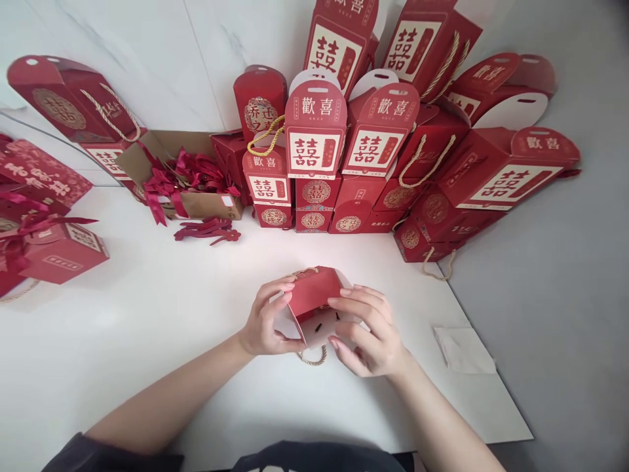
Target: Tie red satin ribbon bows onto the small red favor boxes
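A red paper gift box (314,292) with a pale inside is held over the white table, its open end turned toward me. My left hand (269,318) grips its left side, fingers at the upper edge and thumb near the lower corner. On the right, my right hand (368,328) has its fingertips on the box's right edge, with its thumb by the lower wall. Two small dark cord ends (318,327) show on the inner wall. Below the box hangs a loop of twisted cream rope (314,357). Part of the right side is hidden behind my fingers.
Stacked red boxes (314,154) with rope handles line the back and right. A cardboard box (216,205) holds red ribbons, with a ribbon bundle (207,229) before it. More ribboned boxes (63,255) stand left. A white tissue (464,349) lies near the table's right edge.
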{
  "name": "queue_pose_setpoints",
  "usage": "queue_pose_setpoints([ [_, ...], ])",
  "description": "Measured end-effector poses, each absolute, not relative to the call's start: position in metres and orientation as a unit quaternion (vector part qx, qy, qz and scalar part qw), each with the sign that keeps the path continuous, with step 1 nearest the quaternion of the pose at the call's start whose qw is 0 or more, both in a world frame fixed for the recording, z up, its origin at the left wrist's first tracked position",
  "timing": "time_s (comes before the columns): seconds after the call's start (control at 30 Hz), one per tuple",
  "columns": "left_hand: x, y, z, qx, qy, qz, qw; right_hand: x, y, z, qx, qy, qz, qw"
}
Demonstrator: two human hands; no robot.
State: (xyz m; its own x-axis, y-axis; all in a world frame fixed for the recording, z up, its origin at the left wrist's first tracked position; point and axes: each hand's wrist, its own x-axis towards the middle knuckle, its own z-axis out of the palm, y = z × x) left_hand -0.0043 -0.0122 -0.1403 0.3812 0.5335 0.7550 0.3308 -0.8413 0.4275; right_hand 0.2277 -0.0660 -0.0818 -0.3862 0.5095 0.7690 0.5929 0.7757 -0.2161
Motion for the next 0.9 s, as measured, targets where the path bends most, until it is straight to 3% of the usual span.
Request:
queue_pose_setpoints([
  [0.37,-0.001,-0.008,-0.133,0.797,0.28,0.508,0.165,0.203,-0.051,-0.088,-0.476,-0.74,-0.001,0.475],
  [0.6,-0.003,-0.007,-0.125,0.838,0.328,0.424,0.104,0.193,-0.052,-0.097,-0.508,-0.69,0.12,0.502],
  [0.73,0.0,-0.014,-0.118,0.852,0.372,0.36,0.077,0.2,-0.055,-0.103,-0.46,-0.777,0.117,0.413],
  [0.9,-0.01,-0.011,-0.113,0.854,0.354,0.379,0.036,0.197,-0.052,-0.105,-0.445,-0.832,0.05,0.327],
])
